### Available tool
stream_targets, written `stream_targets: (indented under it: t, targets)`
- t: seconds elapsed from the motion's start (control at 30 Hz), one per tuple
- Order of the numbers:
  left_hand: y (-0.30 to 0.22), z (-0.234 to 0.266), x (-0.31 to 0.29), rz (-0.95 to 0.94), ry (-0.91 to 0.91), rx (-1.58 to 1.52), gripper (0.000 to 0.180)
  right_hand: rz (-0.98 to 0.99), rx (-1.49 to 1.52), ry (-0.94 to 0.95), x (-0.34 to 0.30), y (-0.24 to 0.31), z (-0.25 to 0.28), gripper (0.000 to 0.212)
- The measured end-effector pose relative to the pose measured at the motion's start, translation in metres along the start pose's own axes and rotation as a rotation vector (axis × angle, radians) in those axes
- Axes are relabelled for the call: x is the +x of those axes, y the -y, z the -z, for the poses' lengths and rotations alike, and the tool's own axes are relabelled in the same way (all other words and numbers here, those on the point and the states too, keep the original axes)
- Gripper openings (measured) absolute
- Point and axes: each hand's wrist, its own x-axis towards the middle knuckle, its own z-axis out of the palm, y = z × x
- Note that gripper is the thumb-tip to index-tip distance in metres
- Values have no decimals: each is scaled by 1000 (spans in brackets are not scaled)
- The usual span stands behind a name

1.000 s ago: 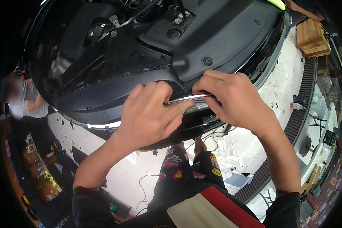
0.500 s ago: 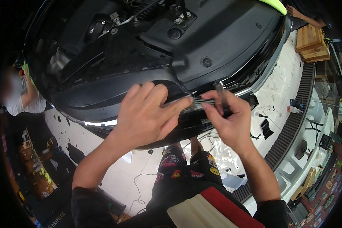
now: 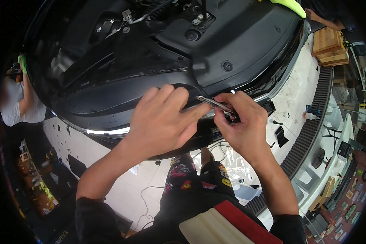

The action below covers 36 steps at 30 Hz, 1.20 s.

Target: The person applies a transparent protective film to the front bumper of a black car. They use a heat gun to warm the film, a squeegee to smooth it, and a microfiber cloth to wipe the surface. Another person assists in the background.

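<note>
My left hand (image 3: 162, 118) lies over the front edge of the car's black front panel (image 3: 130, 95). Its back faces up, most fingers are curled under, and the index finger points right; whatever is under the fingers is hidden. Close to that fingertip, my right hand (image 3: 246, 118) is closed on a slim silver cutter knife (image 3: 211, 102). The knife slants, its narrow end up and left above the left index finger. Below both hands shows the dark bumper, partly covered by my wrists.
The engine bay (image 3: 150, 20) lies open ahead. Another person (image 3: 22, 99) with a green glove stands at far left; another person's arm (image 3: 327, 22) shows at upper right. A cable (image 3: 144, 199) runs over the pale floor. Wooden boxes (image 3: 329, 44) stand at right.
The silver knife has turned, so its narrow end now points up and left over the left index finger. My left hand has shifted slightly right. The person at left has raised the gloved hand.
</note>
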Motion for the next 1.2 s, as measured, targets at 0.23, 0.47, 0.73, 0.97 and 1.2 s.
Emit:
stream_targets:
  t: [0.23,0.47,0.73,0.97,1.2]
  targets:
    - [2,0,-2,-13,-5,-35,37,2,-64,10,-1,4,-2,21]
    - [4,3,-4,2,-7,-89,43,-230,-1,-144,0,18,-15,9]
    - [8,6,-11,13,-60,-206,40,-334,-4,-156,-5,22,-20,9]
    - [6,5,-9,25,-45,-175,31,-459,180,-229,-8,23,-30,8]
    - [-1,-8,11,56,-156,-119,26,-455,370,-268,-14,10,-35,5]
